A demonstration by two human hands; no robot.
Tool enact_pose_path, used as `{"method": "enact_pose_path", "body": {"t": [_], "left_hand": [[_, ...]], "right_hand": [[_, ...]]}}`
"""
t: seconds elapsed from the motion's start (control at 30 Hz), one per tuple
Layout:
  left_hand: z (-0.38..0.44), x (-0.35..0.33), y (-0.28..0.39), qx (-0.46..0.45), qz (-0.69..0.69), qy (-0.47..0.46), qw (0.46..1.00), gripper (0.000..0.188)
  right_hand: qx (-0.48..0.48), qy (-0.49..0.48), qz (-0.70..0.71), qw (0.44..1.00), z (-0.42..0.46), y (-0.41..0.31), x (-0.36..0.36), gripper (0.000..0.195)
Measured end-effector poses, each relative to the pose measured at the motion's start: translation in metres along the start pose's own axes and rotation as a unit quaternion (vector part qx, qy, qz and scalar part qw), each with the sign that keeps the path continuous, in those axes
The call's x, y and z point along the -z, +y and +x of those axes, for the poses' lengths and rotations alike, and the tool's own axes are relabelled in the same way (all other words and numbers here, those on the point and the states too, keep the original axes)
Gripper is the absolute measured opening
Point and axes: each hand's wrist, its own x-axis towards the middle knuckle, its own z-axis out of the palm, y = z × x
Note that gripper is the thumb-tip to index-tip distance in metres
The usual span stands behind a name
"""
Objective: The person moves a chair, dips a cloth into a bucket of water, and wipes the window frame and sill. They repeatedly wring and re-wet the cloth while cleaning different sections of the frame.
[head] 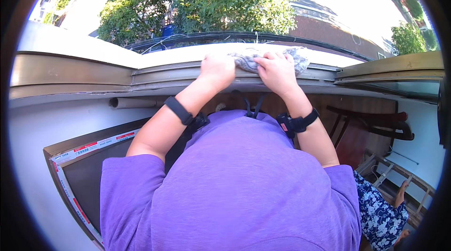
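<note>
A crumpled grey-and-white cloth (299, 62) lies on the metal track of a window frame (158, 75). My right hand (277, 71) presses down on it, fingers curled into the fabric. Beside its left end, my left hand (217, 71) is curled over the same frame. Its fingertips are hidden, so whether it grips the cloth or the frame edge does not show. A black strap with a small device circles each forearm.
Beyond the white outer ledge (197, 51) run black cables (211, 35), with trees outside. A dark framed panel (102, 177) leans at the lower left, near a pipe (134, 102). To the right are a wooden chair (373, 119), a wooden ladder (387, 175) and another person in patterned clothing (380, 212).
</note>
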Motion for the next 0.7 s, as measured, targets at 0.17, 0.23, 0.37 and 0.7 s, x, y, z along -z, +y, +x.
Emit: {"method": "enact_pose_path", "body": {"t": [0.17,0.23,0.37,0.7], "left_hand": [[0.008,0.002,0.023,-0.026,-0.044,0.017,0.999,0.014],[0.001,-0.002,0.014,-0.002,-0.084,0.049,0.995,0.011],[-0.037,0.001,-0.032,-0.02,-0.19,0.192,0.963,0.009],[-0.089,0.017,-0.075,0.113,-0.231,0.332,0.908,0.008]], "right_hand": [[-0.159,-0.075,0.047,0.983,-0.004,0.037,0.028,0.016],[-0.12,-0.104,0.029,0.987,0.01,0.018,0.034,0.026],[0.06,-0.076,0.087,0.992,0.033,-0.028,0.007,0.046],[0.042,-0.093,0.312,0.944,0.093,-0.071,-0.037,0.021]]}}
